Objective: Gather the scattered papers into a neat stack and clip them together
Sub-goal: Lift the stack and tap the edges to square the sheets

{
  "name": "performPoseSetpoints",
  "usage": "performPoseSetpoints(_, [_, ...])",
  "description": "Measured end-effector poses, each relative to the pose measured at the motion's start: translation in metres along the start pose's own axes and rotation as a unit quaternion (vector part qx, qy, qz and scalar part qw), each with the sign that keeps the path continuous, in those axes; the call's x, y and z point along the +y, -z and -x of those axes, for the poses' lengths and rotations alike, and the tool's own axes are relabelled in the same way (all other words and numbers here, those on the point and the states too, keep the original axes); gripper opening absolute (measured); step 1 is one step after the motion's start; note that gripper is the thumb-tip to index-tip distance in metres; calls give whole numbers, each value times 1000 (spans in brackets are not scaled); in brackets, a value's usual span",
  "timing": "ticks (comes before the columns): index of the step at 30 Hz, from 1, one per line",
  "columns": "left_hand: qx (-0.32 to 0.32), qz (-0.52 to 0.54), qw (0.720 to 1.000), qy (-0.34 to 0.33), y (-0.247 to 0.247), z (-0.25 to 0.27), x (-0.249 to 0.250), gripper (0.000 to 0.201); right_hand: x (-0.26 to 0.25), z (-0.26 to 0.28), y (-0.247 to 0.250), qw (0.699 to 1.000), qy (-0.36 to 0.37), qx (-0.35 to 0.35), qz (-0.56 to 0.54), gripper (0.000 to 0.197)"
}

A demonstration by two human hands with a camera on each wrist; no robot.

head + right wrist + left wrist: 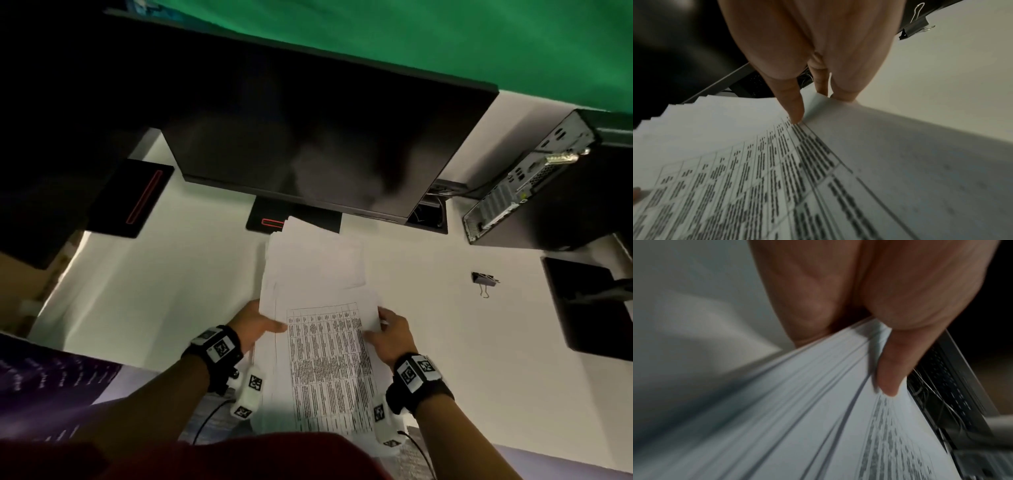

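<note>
I have my hands on the two long sides of the loose sheaf of white printed paper sheets [325, 349], which lies low in the centre of the head view on the pale worktop [171, 281], its far end fanning up toward the foot of the wide black monitor [308, 137]. My left hand [255, 323] is clamped on the left edge: in the left wrist view the thumb [888, 369] lies on top of the many offset sheet edges while the other fingers sit beneath, so I can hold the layers while they are squared. My right hand [390, 334] pinches the right edge near the top corner of the uppermost page, the one with the printed table; in the right wrist view the thumb [793, 104] presses down at the table's corner and two fingers curl under the margin. I hold both sides at once because the sheets are plainly staggered, their far corners stepping out one behind another, and I judge they need jogging into line before anything can bite on them. The small black binder clip with wire handles [484, 279] sits well apart on the right of the head view, untouched, near the dark computer tower [527, 185], within reach of my right hand once the stack is even.
</note>
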State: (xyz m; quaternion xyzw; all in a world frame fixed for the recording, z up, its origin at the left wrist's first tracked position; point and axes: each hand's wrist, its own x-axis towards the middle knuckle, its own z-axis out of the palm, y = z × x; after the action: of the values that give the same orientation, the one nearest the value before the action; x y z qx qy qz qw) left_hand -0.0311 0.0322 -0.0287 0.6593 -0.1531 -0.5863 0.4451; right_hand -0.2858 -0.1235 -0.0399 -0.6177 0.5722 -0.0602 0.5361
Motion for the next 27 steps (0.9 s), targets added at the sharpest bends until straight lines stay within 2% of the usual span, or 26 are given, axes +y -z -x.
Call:
performPoseSetpoints(1, [-9, -26, 1000, -9, -2, 2, -1, 42, 1, 2, -1, 1000, 9, -2, 6, 44])
performPoseSetpoints(2, [-11, -44, 999, -17, -4, 3, 0, 41, 3, 3, -2, 1000, 10, 4, 10, 49])
performPoseSetpoints(4, [-8, -50, 998, -36, -9, 10, 12, 39, 8, 0, 0, 1000, 19, 7, -1, 73])
performPoseSetpoints(6, [-15, -35, 997, -71, -11, 17, 30, 40, 3, 2, 7, 996, 24, 16, -79, 83])
performPoseSetpoints(8, [-27, -23, 993, -112, -11, 26, 57, 44, -17, 12, 18, 987, 30, -10, -158, 86])
performPoseSetpoints(9, [-32, -26, 990, -133, -11, 30, 73, 46, -26, 15, 24, 983, 47, -29, -177, 84])
performPoseSetpoints(11, [-32, -49, 982, -179, -12, 36, 105, 48, -52, 25, 36, 980, 98, -36, -167, 57])
performPoseSetpoints(13, [-9, -73, 972, -225, -14, 39, 131, 48, -76, 31, 45, 973, 154, 6, -173, 35])
performPoseSetpoints(15, [12, -53, 961, -270, -16, 41, 145, 53, -97, 35, 53, 957, 201, 42, -207, 32])
performPoseSetpoints(17, [32, -32, 951, -305, -22, 44, 147, 61, -107, 39, 55, 948, 242, 57, -198, 38])
performPoseSetpoints(19, [63, -45, 948, -308, -28, 44, 139, 66, -104, 41, 47, 953, 260, 44, -146, 54])
performPoseSetpoints(21, [102, -60, 952, -282, -33, 39, 123, 62, -93, 42, 37, 959, 269, 41, -74, 65])
performPoseSetpoints(24, [162, -60, 944, -281, -38, 38, 112, 50, -86, 45, 29, 953, 285, 102, -14, 54])
performPoseSetpoints(27, [186, -41, 932, -308, -38, 46, 116, 39, -90, 53, 33, 950, 274, 144, -37, 43])
